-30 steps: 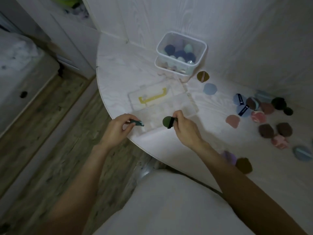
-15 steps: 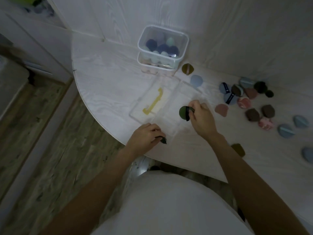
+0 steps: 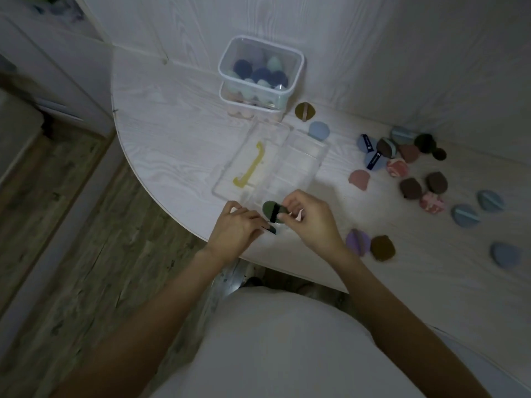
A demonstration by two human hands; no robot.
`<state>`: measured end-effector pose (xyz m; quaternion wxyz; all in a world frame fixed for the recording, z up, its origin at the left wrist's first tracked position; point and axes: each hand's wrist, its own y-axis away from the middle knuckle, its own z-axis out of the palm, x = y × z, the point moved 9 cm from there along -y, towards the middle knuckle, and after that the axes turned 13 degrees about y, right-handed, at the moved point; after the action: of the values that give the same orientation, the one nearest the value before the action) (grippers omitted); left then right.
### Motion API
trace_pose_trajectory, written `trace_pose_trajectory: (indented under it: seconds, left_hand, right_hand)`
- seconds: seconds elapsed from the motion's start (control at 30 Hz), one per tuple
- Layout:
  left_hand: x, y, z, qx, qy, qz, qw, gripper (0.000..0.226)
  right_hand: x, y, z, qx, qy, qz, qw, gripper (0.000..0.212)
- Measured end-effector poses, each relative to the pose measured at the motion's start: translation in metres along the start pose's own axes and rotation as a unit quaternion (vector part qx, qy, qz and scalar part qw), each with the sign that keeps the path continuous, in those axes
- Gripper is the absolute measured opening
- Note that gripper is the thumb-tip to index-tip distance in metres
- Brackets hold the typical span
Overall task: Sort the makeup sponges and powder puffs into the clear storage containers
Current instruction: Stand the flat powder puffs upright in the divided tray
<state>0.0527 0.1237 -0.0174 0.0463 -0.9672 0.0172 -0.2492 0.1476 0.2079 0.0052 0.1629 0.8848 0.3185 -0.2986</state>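
Observation:
My right hand (image 3: 309,218) pinches a dark green powder puff (image 3: 271,210) with a black strap, held over the near end of the flat clear divided case (image 3: 298,165). My left hand (image 3: 237,225) is closed around a small dark teal puff (image 3: 271,229) whose edge peeks out beside the fingers. The case lies open, its lid with a yellow handle (image 3: 251,168) folded to the left. Behind it stand two stacked clear tubs (image 3: 260,73) full of egg-shaped sponges. Several loose puffs (image 3: 411,170) are scattered on the table to the right.
A purple puff (image 3: 357,241) and a brown puff (image 3: 382,247) lie just right of my right wrist. An olive puff (image 3: 305,111) and a blue puff (image 3: 319,130) sit near the tubs. The table's curved edge (image 3: 161,196) drops to a wooden floor on the left; walls close the back.
My two hands have come together at the near end of the case. The right hand brought the green puff toward me; the left hand moved right with its dark puff.

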Motion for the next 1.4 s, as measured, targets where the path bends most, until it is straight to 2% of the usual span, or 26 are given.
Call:
trace_pose_trajectory:
  seconds: [0.07, 0.17, 0.27, 0.43, 0.63, 0.77, 0.93, 1.1, 1.2, 1.4]
  left_hand:
    - [0.007, -0.002, 0.002, 0.018, 0.014, 0.008, 1.000, 0.016]
    - [0.020, -0.005, 0.011, 0.032, 0.022, 0.013, 0.999, 0.017]
    - [0.025, -0.009, 0.016, 0.045, 0.020, -0.001, 0.999, 0.016]
    - [0.027, -0.015, 0.019, 0.063, 0.035, -0.037, 0.997, 0.019]
    - [0.041, -0.035, 0.038, 0.033, 0.040, -0.049, 0.997, 0.023]
    - [0.056, -0.054, 0.045, 0.023, 0.025, -0.041, 0.999, 0.019]
    - [0.084, -0.094, 0.066, 0.003, 0.020, -0.043, 0.999, 0.018]
    - [0.091, -0.123, 0.072, -0.003, 0.022, -0.064, 0.998, 0.018]
    - [0.093, -0.133, 0.076, -0.010, 0.026, -0.062, 0.998, 0.012]
    - [0.089, -0.137, 0.075, -0.030, 0.037, -0.056, 0.997, 0.017]
  right_hand:
    - [-0.006, 0.003, 0.009, 0.007, 0.101, -0.046, 0.994, 0.015]
    - [-0.011, 0.004, 0.017, 0.034, 0.261, -0.129, 0.956, 0.017]
    - [-0.003, 0.002, 0.025, 0.037, 0.347, -0.147, 0.926, 0.014]
    - [0.025, 0.002, 0.014, 0.009, 0.276, -0.105, 0.955, 0.002]
    - [0.052, 0.000, -0.001, -0.030, 0.233, -0.106, 0.966, 0.010]
    - [0.086, -0.001, -0.052, 0.042, 0.150, -0.062, 0.986, 0.011]
    - [0.173, -0.017, -0.135, 0.127, 0.172, 0.032, 0.976, 0.019]
    - [0.250, -0.061, -0.176, 0.126, 0.234, 0.117, 0.957, 0.032]
    - [0.288, -0.086, -0.187, 0.113, 0.233, 0.137, 0.956, 0.037]
    - [0.322, -0.122, -0.187, 0.075, 0.241, 0.198, 0.947, 0.030]
